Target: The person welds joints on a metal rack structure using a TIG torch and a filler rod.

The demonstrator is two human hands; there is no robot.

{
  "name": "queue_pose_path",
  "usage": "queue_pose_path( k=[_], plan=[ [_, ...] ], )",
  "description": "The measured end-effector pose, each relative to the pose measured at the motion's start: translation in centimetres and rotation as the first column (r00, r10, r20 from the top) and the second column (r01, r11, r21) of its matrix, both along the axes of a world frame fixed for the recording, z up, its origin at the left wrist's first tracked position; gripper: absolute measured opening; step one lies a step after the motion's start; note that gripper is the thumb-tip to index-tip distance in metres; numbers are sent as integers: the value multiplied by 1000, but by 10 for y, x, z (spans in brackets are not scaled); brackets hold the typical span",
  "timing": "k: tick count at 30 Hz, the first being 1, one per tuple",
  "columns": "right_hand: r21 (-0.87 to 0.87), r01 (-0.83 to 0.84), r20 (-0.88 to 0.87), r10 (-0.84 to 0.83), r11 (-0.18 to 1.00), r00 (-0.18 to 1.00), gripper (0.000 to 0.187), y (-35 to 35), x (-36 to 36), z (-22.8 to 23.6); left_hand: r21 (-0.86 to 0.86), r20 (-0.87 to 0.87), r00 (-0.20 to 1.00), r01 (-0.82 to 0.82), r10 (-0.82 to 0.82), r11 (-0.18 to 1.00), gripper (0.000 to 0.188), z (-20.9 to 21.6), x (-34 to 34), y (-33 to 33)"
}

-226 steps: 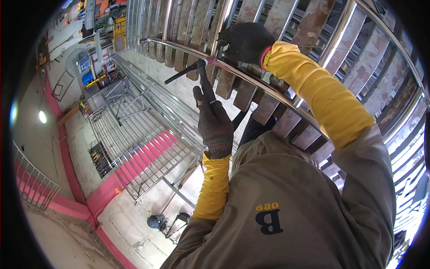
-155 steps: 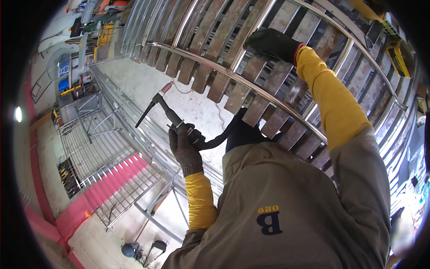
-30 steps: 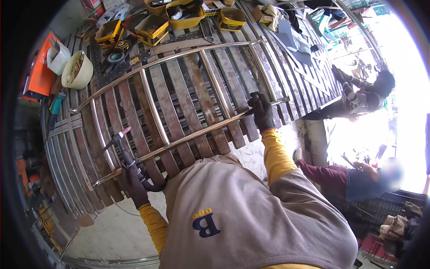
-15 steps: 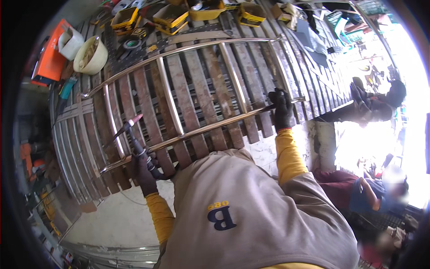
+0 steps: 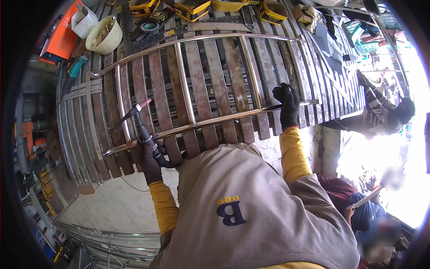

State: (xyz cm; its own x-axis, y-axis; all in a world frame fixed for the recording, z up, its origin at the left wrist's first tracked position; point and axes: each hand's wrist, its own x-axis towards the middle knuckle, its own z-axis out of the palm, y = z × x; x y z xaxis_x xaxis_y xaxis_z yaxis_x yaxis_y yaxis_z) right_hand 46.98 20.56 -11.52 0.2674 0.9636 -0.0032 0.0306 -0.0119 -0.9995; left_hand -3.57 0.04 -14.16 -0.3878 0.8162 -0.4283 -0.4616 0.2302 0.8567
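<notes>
Left hand: the gloved left hand (image 5: 150, 154) wraps its fingers around the handle of a torch, pressed in against it.
Torch: the torch (image 5: 143, 132) points up and away from the body, its pink tip above the slats near the frame's left crossbar; contact there cannot be told.
Right hand: the gloved right hand (image 5: 289, 103) is at the near rail, toward its right end; the fingers look curled, but whether they pinch the rail or anything else cannot be told.
Frame: the shiny metal frame (image 5: 191, 103), two long rails joined by four crossbars, lies flat across the slatted bench (image 5: 218, 76).
Far side: yellow tubs (image 5: 192, 10) stand in a row, a tape measure (image 5: 156, 17) near them.
Far left: a cream bucket (image 5: 110, 42) stands beside a white container (image 5: 84, 23), next to an orange box (image 5: 59, 36).
Right: another person (image 5: 378, 121) is just past the bench's end.
</notes>
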Motion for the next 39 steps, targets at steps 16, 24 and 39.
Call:
queue_pose_path(
  k=[16, 24, 39],
  plan=[
    [-3, -26, -44, 26, 1000, 999, 41, 3, 2, -4, 6, -71, 997, -11, 12, 1000, 45, 5, 2, 1],
    [-28, -17, -74, 14, 999, 997, 42, 4, 11, -11, 37, -89, 995, -36, 40, 999, 45, 15, 8, 6],
    [-47, -4, -25, 3, 999, 1000, 40, 4, 6, -5, 2, -64, 997, -43, 43, 999, 41, 11, 8, 4]
  ],
)
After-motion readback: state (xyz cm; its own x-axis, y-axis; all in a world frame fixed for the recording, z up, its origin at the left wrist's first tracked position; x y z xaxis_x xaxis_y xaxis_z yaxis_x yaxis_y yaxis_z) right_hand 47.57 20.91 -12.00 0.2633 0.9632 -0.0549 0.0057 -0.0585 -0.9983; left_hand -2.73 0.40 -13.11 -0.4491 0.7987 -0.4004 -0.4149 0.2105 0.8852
